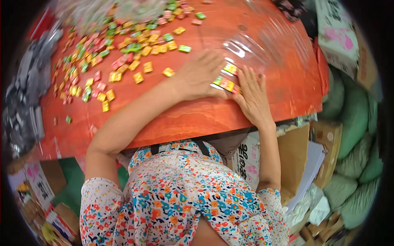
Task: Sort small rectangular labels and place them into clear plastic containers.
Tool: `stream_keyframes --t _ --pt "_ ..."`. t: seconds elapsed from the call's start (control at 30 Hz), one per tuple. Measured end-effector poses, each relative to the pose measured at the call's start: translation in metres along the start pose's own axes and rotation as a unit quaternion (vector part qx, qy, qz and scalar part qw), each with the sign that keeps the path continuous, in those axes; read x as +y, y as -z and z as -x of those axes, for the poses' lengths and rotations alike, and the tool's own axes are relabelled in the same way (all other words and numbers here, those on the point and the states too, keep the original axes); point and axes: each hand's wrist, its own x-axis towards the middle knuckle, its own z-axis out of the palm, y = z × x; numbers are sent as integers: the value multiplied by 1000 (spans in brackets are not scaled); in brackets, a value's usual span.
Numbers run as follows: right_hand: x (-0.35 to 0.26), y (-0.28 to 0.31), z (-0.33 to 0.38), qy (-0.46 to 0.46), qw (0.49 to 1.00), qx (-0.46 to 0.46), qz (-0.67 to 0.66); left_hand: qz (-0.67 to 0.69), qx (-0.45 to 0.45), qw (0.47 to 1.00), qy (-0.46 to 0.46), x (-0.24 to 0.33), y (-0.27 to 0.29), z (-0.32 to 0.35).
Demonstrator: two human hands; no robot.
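My left hand (201,76) lies flat on the red table, fingers stretched out and slightly smeared by motion, at the left side of a small group of wrapped candies. My right hand (251,96) borders the same group on the right, with its fingers extended and its thumb against the lower end. Between the hands, the red, yellow and green candies (226,84) sit in rows, apparently in clear plastic whose shape I cannot make out. Just beyond the fingers lies clear plastic packaging (245,48).
Loose wrapped candies (147,47) spread over the table's left half, below a blurred clear plastic bag (106,14). More clear plastic pieces (287,39) lie at the far right. Grey plastic (22,94) hangs at the left edge. Cardboard boxes (328,151) and green sacks (347,110) stand right of the table.
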Motion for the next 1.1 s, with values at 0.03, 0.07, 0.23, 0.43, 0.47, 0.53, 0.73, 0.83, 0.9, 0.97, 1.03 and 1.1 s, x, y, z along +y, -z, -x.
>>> stream_keyframes --t 0.03,0.07,0.23,0.43,0.47,0.53,0.73,0.83,0.9,0.97,1.03,1.1 --pt "-2 1 5 17 1000 -3 -4 -3 -1 1000 18 7 -3 4" --pt "-5 0 9 16 1000 3 0 28 25 999 29 14 -6 9" --pt "-16 3 21 51 998 1 -43 13 71 995 62 38 -1 37" --pt "-41 27 -45 95 991 45 -81 69 65 988 126 44 30 80" --pt "-49 26 -62 118 989 45 -82 73 72 985 139 40 37 90" --pt "-73 20 -97 173 979 84 -74 54 96 978 177 28 50 113" --pt "-145 -3 -187 244 944 126 -181 -21 215 922 321 -20 68 175" --pt "-167 -3 -205 292 943 116 -106 -74 237 898 362 -38 75 188" --pt "-175 -4 -211 304 945 101 -70 -74 237 896 369 -41 83 194" --pt "-180 -5 -215 313 945 86 -32 -72 237 894 374 -41 85 198" --pt "-184 -5 -217 291 955 55 -18 -52 228 893 384 -39 84 202" --pt "-181 -3 -218 306 950 62 -16 -45 233 892 386 -38 83 201"
